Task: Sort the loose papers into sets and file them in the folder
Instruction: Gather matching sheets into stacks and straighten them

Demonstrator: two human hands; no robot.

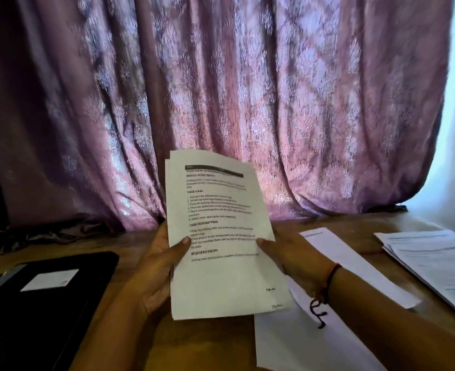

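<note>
Papers (221, 236) are held upright above the tabletop (140, 242) as one small set, with the long axis pointing up and away from the body, and they are pinched at the side edges by the left hand (154, 266) and the right hand (290, 255), both closed on the set. The black folder (41, 303) lies flat to the left, closed as far as can be seen. It is nearer to the left hand, so the filing is judged to go leftward, while other sheets (435, 263) stay on the right side.

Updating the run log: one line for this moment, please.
both hands hold printed white paper stack | black folder closed | loose white sheets on wooden table
</note>
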